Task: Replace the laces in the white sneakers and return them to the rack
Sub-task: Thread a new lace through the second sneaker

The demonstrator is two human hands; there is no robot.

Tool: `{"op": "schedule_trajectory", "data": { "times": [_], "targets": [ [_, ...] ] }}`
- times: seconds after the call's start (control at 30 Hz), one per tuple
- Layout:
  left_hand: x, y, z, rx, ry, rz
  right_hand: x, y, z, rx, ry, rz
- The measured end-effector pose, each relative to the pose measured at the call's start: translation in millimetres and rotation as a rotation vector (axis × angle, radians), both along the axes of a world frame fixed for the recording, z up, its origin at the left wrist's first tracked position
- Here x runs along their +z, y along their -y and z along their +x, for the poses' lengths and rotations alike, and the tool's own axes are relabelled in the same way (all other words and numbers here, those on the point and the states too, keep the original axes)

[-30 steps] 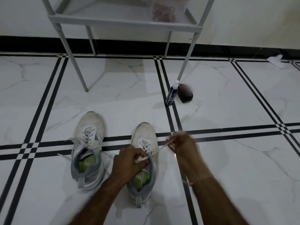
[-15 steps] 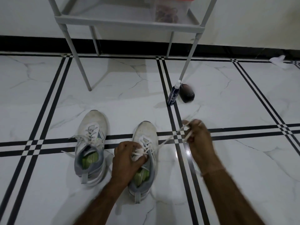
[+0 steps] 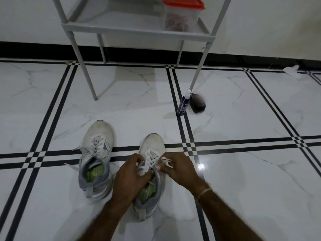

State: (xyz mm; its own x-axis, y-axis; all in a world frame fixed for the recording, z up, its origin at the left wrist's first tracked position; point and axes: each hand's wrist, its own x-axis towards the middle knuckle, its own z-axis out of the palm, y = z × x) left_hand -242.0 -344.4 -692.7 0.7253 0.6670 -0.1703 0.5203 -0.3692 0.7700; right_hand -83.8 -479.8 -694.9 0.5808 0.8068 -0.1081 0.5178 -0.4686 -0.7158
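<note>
Two worn white mesh sneakers with grey heels and green insoles sit side by side on the white marble floor (image 3: 243, 188) with black stripe lines, toes pointing away from the person toward the grey metal rack (image 3: 137, 33). Right sneaker (image 3: 152, 145) is the one being worked; its long axis runs near-straight away from the body, heel closest. Left hand (image 3: 132, 173) is curled over the tongue area from the left side, fingers closed on a strand of flat white lace (image 3: 149, 160). Right hand (image 3: 178, 168) sits just to the right of the eyelets, pinching a short loose lace end (image 3: 166, 162) between thumb and fingertip. Both hands meet right at the top eyelets, so the next pull likely goes across the shoe's width, not along it. Left sneaker (image 3: 95, 153) is laced, ends lying loose on the floor, untouched and just left of the left hand. Rack is well ahead, beyond both toes; neither shoe returned yet. Blue spray bottle (image 3: 183, 106) and dark round brush (image 3: 198, 103) near the rack's front right leg.
</note>
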Motion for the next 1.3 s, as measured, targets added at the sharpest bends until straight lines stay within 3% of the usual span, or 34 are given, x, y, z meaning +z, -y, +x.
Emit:
{"op": "schedule_trajectory", "data": {
  "times": [0.1,0.2,0.3,0.43,0.5,0.6,0.77,0.87,1.0,1.1,1.3],
  "targets": [
    [7.0,-4.4,-2.5,-0.05,-0.071,0.126,-9.0,-1.3,-3.9,-0.008,-0.051,0.084],
    [11.9,-9.4,-3.5,-0.065,-0.066,0.128,-8.8,-0.4,-5.2,-0.053,-0.074,0.106],
    [9.2,-14.3,-0.5,-0.119,-0.016,0.098,-14.5,1.1,-10.7,-0.282,-0.143,0.197],
    [0.8,-7.3,0.8,-0.091,0.046,0.152,-10.8,10.3,-0.5,-0.497,-0.3,0.111],
    [-2.5,-4.3,-0.3,-0.044,0.042,0.201,-4.2,15.3,12.9,-0.489,-0.101,0.052],
    [-1.3,-3.4,2.1,-0.02,0.036,0.214,14.8,8.3,10.2,-0.389,0.16,0.152],
    [6.1,-3.4,3.9,0.044,0.071,0.069,34.3,-14.9,-18.2,-0.095,0.049,0.085],
    [7.4,-3.3,-0.7,0.063,0.039,-0.016,33.4,-17.5,-18.2,-0.172,0.014,0.138],
    [12.1,-2.8,-2.9,0.085,0.061,-0.084,33.6,-10.0,-1.4,-0.302,0.283,0.201],
    [12.7,-1.5,-1.1,0.101,0.07,-0.102,44.1,1.0,19.2,-0.441,0.345,0.252],
    [6.5,-8.5,-2.9,0.135,0.077,-0.332,22.8,-15.0,-12.1,-0.055,0.004,0.202]
  ]
}}
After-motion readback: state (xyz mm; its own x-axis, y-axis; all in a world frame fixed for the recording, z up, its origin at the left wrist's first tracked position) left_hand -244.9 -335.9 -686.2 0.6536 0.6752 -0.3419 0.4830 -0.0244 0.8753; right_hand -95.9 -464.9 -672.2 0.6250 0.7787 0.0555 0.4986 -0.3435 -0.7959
